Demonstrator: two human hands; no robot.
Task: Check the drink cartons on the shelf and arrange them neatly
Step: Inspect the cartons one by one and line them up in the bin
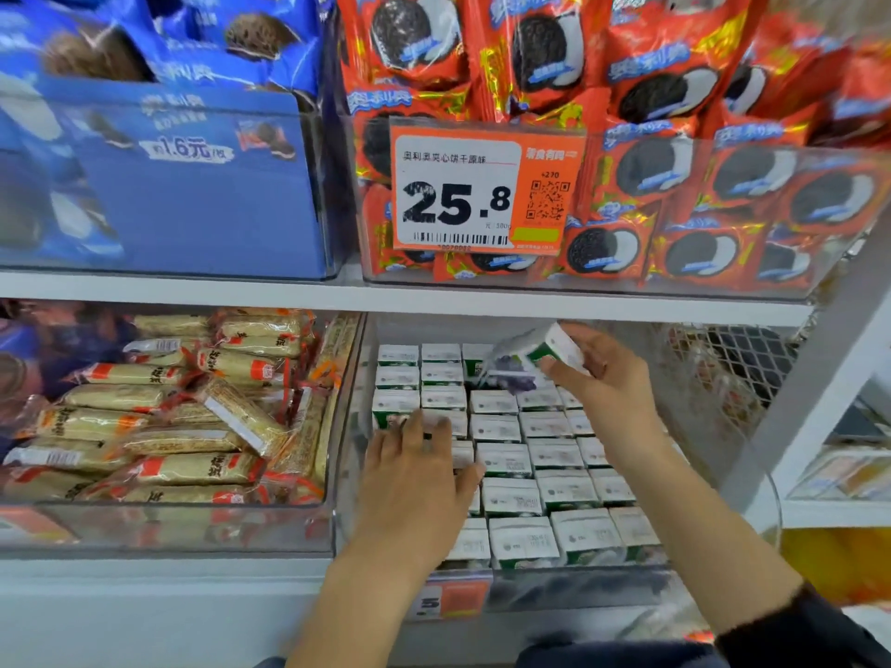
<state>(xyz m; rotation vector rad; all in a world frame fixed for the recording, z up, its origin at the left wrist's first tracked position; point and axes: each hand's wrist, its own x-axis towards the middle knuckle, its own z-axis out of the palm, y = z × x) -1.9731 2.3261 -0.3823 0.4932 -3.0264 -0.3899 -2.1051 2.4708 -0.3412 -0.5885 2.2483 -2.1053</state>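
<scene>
Holding one drink carton [533, 356] lifted and tilted above the back rows, the right hand [602, 378] has its grip clamped around it. Left hand [414, 474] rests flat, fingers straight, on the packed cartons [511, 460] (mostly tidy); one dark gap near the back looks unfilled.

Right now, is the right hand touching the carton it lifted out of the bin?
Touching. The head view shows the right hand with fingers curled round the tilted carton, held above the rows of cartons in the clear bin.
</scene>
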